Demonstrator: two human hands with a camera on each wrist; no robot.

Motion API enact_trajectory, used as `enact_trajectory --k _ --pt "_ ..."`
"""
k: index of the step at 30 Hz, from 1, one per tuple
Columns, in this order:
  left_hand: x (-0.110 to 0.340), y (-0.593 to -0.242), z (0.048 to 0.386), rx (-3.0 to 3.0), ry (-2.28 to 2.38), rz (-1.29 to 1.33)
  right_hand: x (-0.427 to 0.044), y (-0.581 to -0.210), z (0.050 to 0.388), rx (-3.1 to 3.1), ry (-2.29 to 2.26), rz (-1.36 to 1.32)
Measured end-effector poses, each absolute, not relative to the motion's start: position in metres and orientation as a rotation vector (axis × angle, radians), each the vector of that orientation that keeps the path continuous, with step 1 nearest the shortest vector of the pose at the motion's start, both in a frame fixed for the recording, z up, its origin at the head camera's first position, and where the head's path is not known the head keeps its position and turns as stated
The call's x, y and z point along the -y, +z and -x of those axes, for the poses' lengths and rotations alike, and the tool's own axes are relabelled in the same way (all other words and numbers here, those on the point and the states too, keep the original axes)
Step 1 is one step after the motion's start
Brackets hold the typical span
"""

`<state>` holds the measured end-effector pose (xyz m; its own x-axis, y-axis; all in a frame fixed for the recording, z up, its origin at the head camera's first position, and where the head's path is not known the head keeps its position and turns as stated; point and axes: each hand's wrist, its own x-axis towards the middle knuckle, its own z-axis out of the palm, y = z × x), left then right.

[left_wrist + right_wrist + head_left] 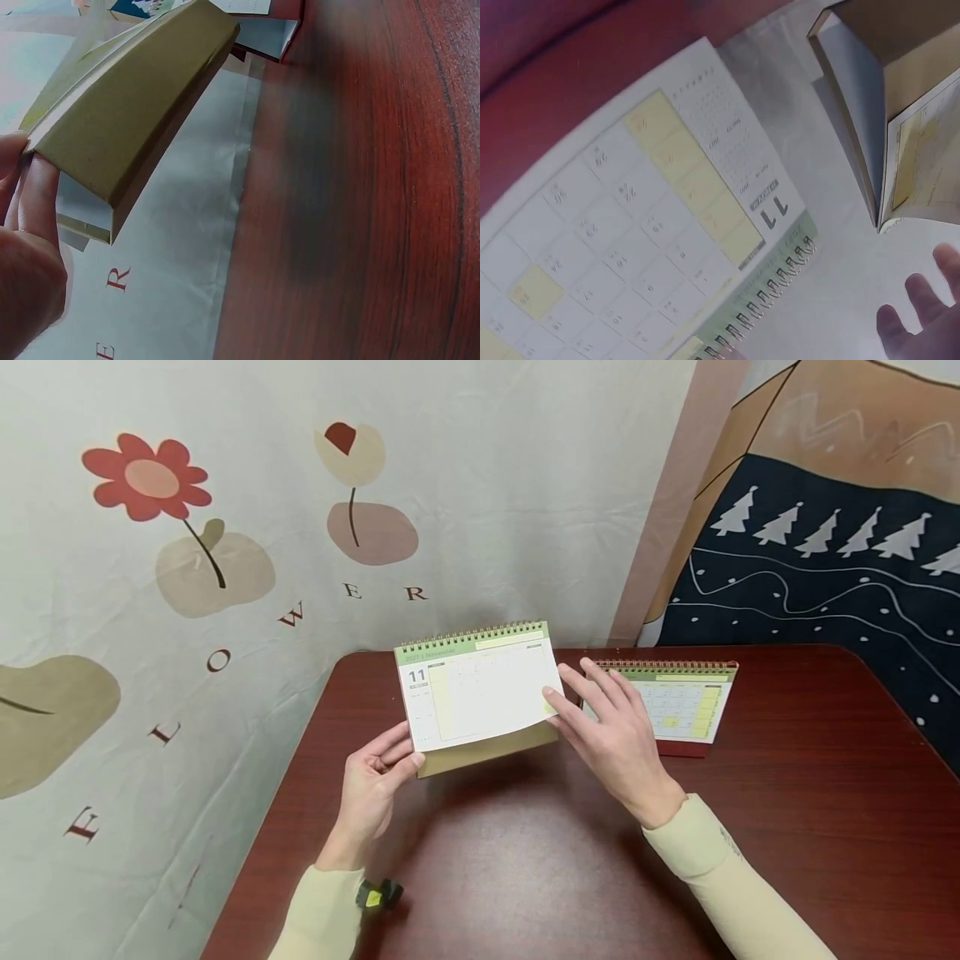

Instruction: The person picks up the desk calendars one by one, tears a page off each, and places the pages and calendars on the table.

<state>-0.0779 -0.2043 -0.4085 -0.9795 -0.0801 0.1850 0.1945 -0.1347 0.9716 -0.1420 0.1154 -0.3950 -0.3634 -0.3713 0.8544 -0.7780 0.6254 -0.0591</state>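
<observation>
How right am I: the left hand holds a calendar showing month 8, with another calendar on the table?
The month is wrong: the head view shows 11. The left hand holds that calendar; another calendar is on the table.

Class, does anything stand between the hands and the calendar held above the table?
Nothing visible does: the left hand grips the held calendar, the right hand is at its right edge, and the second calendar stands behind that hand.
</observation>
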Motion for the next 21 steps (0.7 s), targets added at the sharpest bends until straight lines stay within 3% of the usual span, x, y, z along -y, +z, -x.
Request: enact_trajectory --k 21 --pt "0.203 -0.407 0.077 1.96 -2.247 0.043 -0.103 -0.38 0.148 1.65 0.425 -0.902"
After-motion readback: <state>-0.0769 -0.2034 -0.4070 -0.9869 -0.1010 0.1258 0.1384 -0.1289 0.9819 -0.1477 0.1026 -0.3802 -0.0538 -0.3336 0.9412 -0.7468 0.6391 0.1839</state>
